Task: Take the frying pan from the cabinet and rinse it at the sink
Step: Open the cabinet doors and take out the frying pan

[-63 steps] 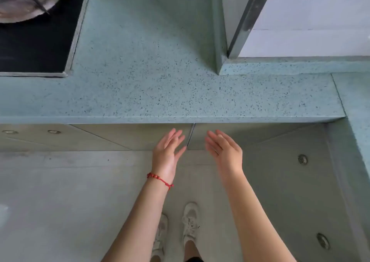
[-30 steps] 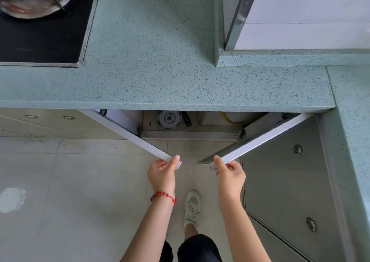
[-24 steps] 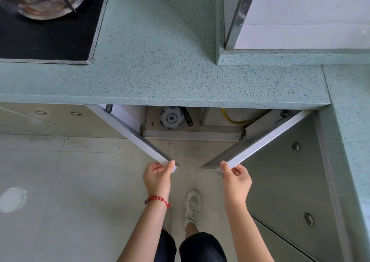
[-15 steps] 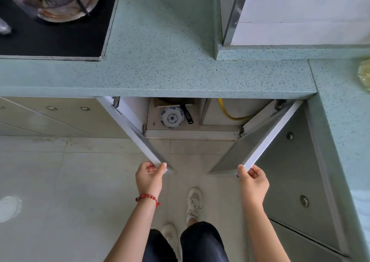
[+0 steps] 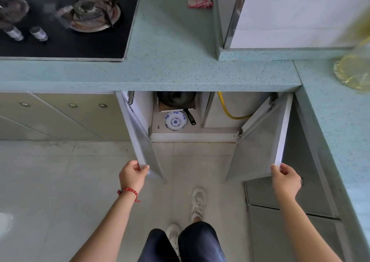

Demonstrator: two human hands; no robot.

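Sitting inside the cabinet [image 5: 195,130] under the bench [image 5: 170,67], the pan [image 5: 176,99] is dark, likely rigid metal with some weight. Its handle [image 5: 189,115] points out toward the person and slightly right, beside a plate [image 5: 175,120]: the natural place to grip. Left hand [image 5: 132,175] fingers pinch the left door [image 5: 138,139] edge; right hand [image 5: 286,180] pinches the right door [image 5: 280,133].

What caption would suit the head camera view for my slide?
Left hand and right hand hold both cabinet doors open, revealing a dark frying pan behind a blue-patterned plate.
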